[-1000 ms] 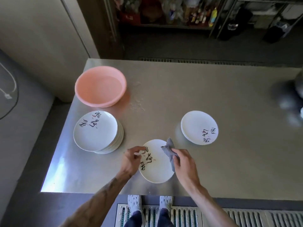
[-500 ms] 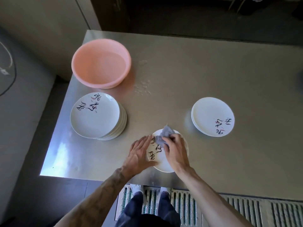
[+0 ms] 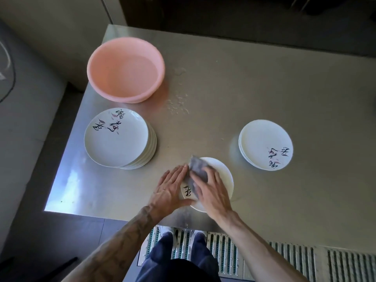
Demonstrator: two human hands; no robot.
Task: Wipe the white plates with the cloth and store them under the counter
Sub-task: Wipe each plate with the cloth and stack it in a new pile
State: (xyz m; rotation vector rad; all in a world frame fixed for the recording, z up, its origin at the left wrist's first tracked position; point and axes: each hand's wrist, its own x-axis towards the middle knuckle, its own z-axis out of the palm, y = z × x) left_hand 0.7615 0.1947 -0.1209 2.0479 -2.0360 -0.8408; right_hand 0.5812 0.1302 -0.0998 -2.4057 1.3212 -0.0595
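One white plate (image 3: 222, 176) lies near the front edge of the tabletop (image 3: 264, 78) and is being wiped. A second ago the left hand (image 3: 169, 188) pinched its rim with curled fingers. Now it lies spread and flat, fingers straight, against the plate's left side to steady it. The right hand (image 3: 213, 190) has carried the grey cloth (image 3: 198, 168) from the plate's far right edge leftward across the face, so only the lowest painted character shows. Its fingers lie over the cloth and press it down. I cannot tell whether the thumb hooks it.

My reading is that wiping of this plate is under way and nothing is being stored yet. The tall stack (image 3: 116, 139) on the left looks like the pile waiting, and the short stack (image 3: 262, 139) on the right the wiped ones.

The plate's near rim sits close to the tabletop's front edge, above the floor grate (image 3: 284, 259), so a hard stroke toward the body could slide it off. Bare steel lies between the plate and both stacks, and far more behind it. The pink basin (image 3: 126, 72) stands well apart at the back left.
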